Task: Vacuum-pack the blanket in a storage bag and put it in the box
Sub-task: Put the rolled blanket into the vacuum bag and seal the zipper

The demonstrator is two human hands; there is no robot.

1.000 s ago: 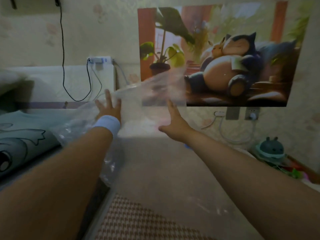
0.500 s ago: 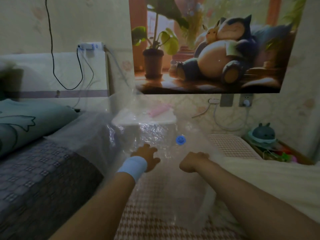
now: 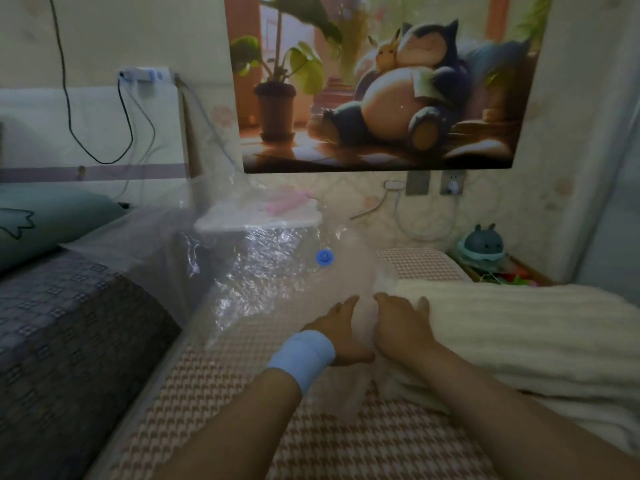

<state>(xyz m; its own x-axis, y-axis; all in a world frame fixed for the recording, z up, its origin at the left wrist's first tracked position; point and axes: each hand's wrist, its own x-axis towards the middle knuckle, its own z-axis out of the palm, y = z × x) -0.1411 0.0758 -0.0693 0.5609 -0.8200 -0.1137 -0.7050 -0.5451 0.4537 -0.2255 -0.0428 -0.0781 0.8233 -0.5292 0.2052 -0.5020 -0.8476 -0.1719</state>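
Note:
A clear plastic storage bag [image 3: 263,271] with a round blue valve [image 3: 325,257] lies crumpled across the checked mat [image 3: 221,393] and drapes onto the bed at left. Folded on the right is a cream ribbed blanket [image 3: 519,327]. My left hand [image 3: 341,332], with a blue wristband, lies with straight fingers against the bag's hazy near end. Right beside it, my right hand [image 3: 401,323] rests with spread fingers on the blanket's left edge, where the bag film meets it. No box is clearly in view.
A grey patterned bed [image 3: 69,323] with a teal pillow [image 3: 45,216] fills the left. A white surface [image 3: 256,220] bearing a pink item shows through the bag. Cables and sockets [image 3: 450,183] hang on the wall; a teal toy [image 3: 483,242] sits far right.
The bag, held up in the air a second ago, has come down onto the mat. Both hands have moved right and forward to the blanket's edge, and their fingers have uncurled.

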